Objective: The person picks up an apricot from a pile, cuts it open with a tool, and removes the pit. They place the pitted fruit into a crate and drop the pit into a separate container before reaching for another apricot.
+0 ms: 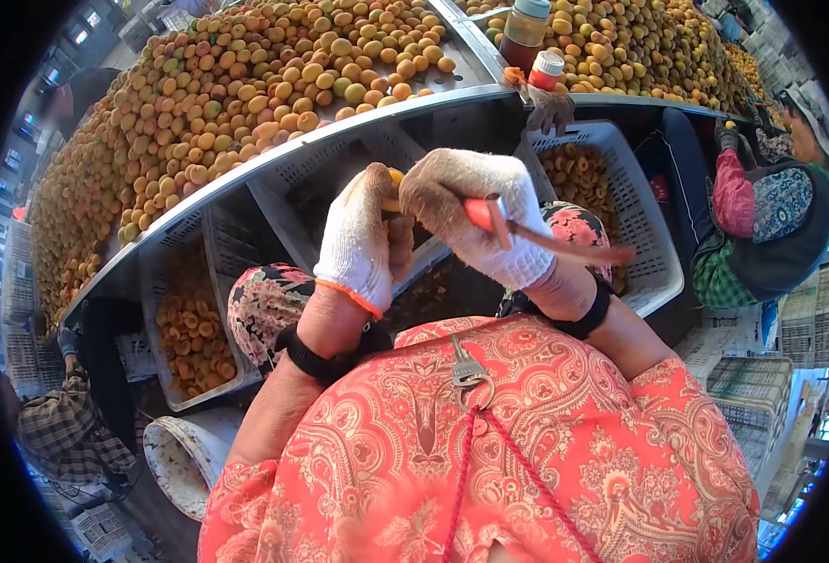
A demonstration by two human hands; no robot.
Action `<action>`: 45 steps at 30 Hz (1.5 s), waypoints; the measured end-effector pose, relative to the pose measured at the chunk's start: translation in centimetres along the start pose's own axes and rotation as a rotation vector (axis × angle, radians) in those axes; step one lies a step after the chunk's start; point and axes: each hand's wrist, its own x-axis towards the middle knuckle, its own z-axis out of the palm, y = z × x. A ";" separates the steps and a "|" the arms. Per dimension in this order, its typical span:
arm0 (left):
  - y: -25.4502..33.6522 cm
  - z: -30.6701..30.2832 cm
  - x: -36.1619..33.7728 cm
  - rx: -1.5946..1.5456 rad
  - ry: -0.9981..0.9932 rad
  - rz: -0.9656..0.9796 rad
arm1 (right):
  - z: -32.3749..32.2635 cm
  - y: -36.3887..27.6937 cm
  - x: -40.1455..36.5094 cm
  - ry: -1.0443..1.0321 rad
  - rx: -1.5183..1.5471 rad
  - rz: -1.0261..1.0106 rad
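Observation:
My left hand [363, 230], in a white knit glove with browned fingertips and an orange cuff, is closed on an apricot [395, 176]. Only a small yellow-orange bit of the fruit shows between my two hands. My right hand [471, 211], gloved the same way, is closed around a red-handled tool [564, 249]. Its two handle ends stick out toward the lower right. The tool's working end is hidden behind my fingers, which meet the fingers of the left. Both hands are held above my lap, before the table's edge.
Whole apricots [245, 84] are heaped on the metal-edged table [330, 124]. A bottle [525, 33] and a red jar [546, 70] stand near its rim. Crates of halved apricots flank me, left [231, 375] and right [654, 244]. A white bucket [175, 455] lies lower left. Co-workers sit on both sides.

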 end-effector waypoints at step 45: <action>-1.7 -0.5 0.2 0.093 -0.308 0.377 | -0.3 -0.6 0.5 0.165 0.552 0.650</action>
